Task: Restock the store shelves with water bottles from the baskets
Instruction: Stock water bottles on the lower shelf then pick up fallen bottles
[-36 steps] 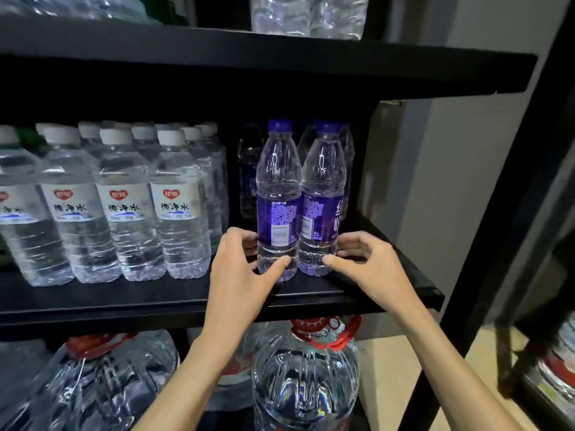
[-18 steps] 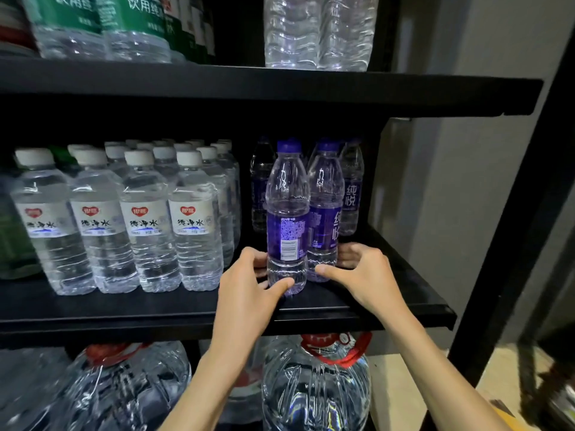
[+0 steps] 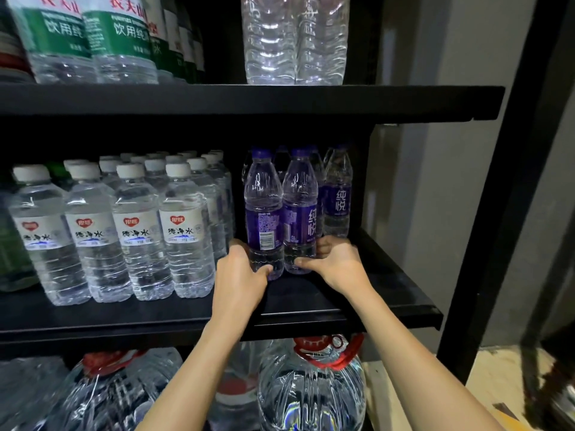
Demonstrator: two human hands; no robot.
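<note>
Two purple-labelled water bottles stand upright side by side on the black middle shelf (image 3: 311, 309). My left hand (image 3: 241, 275) grips the base of the left purple bottle (image 3: 263, 213), thumb across its front. My right hand (image 3: 334, 264) grips the base of the right purple bottle (image 3: 300, 209) in the same way. More purple bottles (image 3: 337, 194) stand behind them, partly hidden. No basket is in view.
White-capped bottles (image 3: 137, 231) fill the shelf's left part in several rows. Green-labelled bottles (image 3: 93, 35) and clear bottles (image 3: 295, 35) stand on the upper shelf. Large red-capped water jugs (image 3: 311, 387) sit below. A black upright post (image 3: 497, 213) stands at the right.
Both hands have pushed the two purple bottles deeper onto the shelf, toward the bottles behind. The camera view has tilted upward, showing more of the upper shelf.
</note>
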